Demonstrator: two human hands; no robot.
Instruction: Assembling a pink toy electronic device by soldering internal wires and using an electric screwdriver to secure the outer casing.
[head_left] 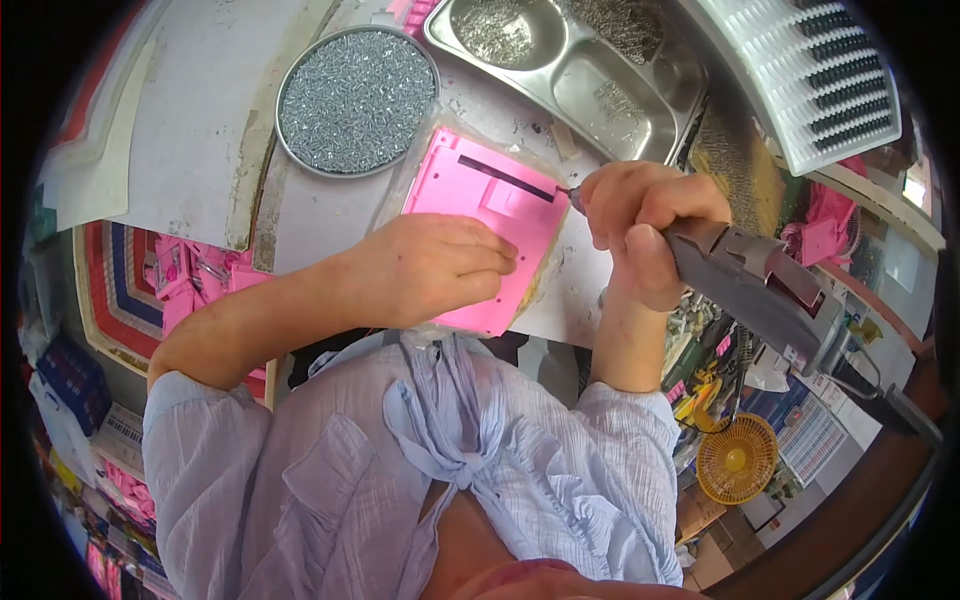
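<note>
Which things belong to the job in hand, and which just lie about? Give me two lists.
Belongs:
pink panel, under the left hand
dark handheld tool, in the right hand
probably the round dish of metal pieces

Lying about, it seems:
yellow basket
white ridged piece

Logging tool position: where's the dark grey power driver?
In the head view, the dark grey power driver is right of centre, gripped in the right hand, its tip at the pink panel's upper right corner.
</note>
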